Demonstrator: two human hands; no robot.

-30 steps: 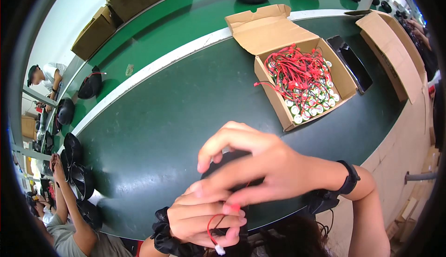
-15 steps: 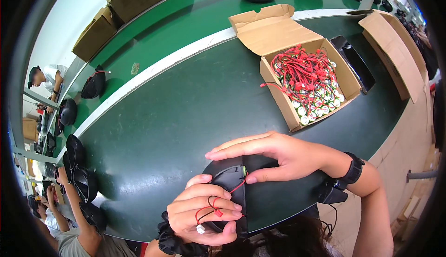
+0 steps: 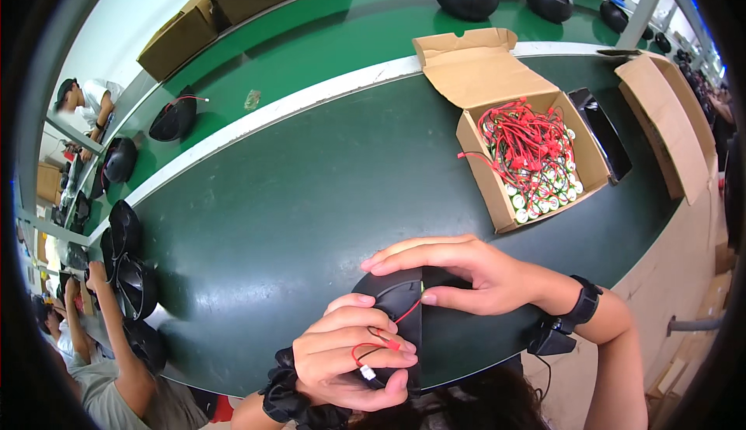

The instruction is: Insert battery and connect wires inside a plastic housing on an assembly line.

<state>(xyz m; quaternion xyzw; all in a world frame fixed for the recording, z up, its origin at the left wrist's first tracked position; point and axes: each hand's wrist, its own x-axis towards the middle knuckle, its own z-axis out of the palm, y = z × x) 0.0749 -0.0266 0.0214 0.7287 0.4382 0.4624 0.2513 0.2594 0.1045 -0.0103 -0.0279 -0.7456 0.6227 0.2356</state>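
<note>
A black curved plastic shell [image 3: 398, 299] lies at the near edge of the dark green table. My left hand [image 3: 338, 356] is closed over its near side, with red and black wires looped across the fingers. A small white connector [image 3: 367, 372] hangs by the palm, and a red connector [image 3: 393, 345] sits by the fingers. From the right, my right hand [image 3: 482, 270] grips the shell's far end, fingers along the far rim. Its thumb presses beside a green battery [image 3: 422, 285] at the shell's edge, mostly hidden, from which a red wire runs toward my left hand.
An open cardboard box [image 3: 486, 185] holds several green-and-white batteries with red and black leads. Right of it are a black tray [image 3: 604, 138] and another carton [image 3: 660, 131]. Black shells [image 3: 134, 286] stand at left near a co-worker's arm [image 3: 116, 329]; others sit on the green conveyor [image 3: 342, 49].
The whole view has shifted slightly, so the box and table sit lower and further right. Both hands keep their hold on the shell with little visible change.
</note>
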